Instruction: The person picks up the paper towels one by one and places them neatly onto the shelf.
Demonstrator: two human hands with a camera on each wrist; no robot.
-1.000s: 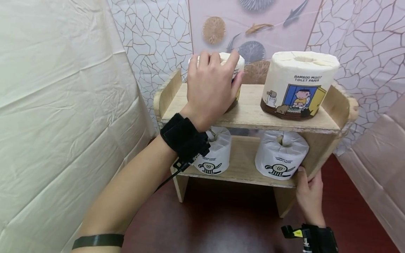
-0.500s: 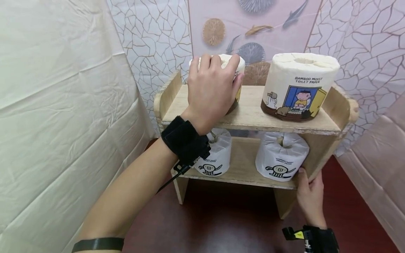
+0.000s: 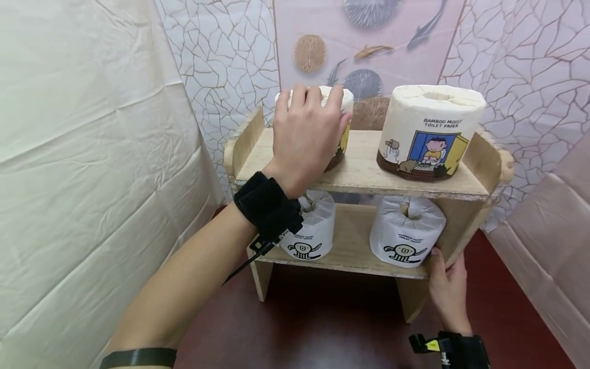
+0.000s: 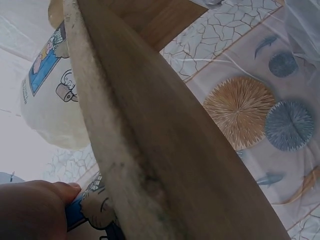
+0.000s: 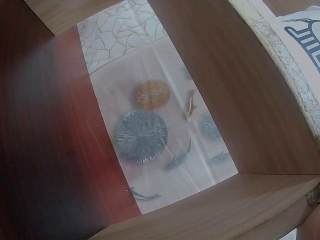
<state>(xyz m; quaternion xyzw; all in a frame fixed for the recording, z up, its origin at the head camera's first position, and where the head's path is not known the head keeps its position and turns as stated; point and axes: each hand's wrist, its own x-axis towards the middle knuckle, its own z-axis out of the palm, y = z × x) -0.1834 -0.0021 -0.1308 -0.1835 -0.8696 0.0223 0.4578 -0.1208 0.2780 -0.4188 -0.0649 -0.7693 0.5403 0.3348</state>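
Note:
My left hand (image 3: 306,138) grips a cream toilet paper roll (image 3: 344,130) standing at the left of the wooden rack's top shelf (image 3: 361,159). Its fingers bend over the roll's upper rim, with the thumb along the right side. In the left wrist view, the thumb (image 4: 40,197) lies beside the roll's printed wrapper (image 4: 96,207). Low on the right, my right hand (image 3: 449,287) holds the rack's side panel at the lower shelf, thumb in front; its other fingers are partly hidden. The right wrist view shows only the rack's underside (image 5: 220,80), no hand.
Another cream roll (image 3: 428,136) stands at the top shelf's right. Two white-wrapped rolls, one left (image 3: 313,233) and one right (image 3: 407,233), stand on the lower shelf. Pale quilted panels flank the rack left (image 3: 92,169) and right (image 3: 548,246). Below lies a dark red floor (image 3: 322,328).
The head view has shifted slightly, so the rack and rolls appear a little lower. Both hands keep their holds, and the rolls stay in place on the shelves.

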